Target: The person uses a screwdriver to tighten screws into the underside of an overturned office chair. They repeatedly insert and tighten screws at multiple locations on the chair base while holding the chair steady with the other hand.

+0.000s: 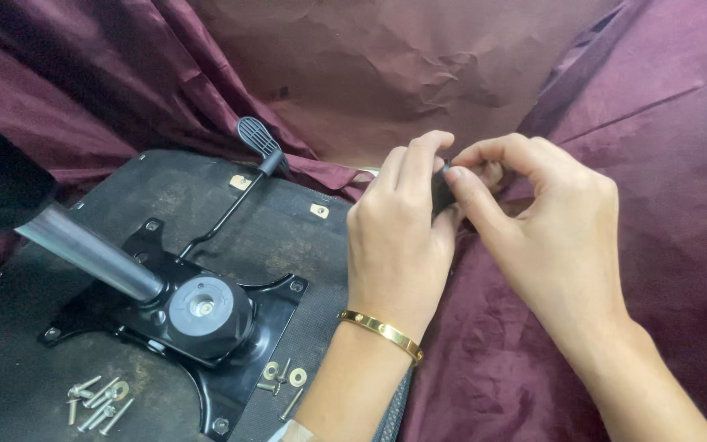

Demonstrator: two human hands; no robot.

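Backdrop: maroon cloth point(664, 123), frame-wide.
Hands: left hand point(398, 237) and right hand point(550, 229) pinch small black part point(442, 192), centre.
Lower left: seat plate point(206, 315), screws point(96, 401).

Two hands point(484, 237), one bracelet point(382, 331)

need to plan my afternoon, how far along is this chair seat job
Looks done: the black mechanism plate sits on the seat underside with bolts at its corner holes, though tightness can't be judged. In hand: left hand and right hand pinch a small dark part at the maroon fabric edge. Probably left: loose screws and washers lie unused, more by the plate.
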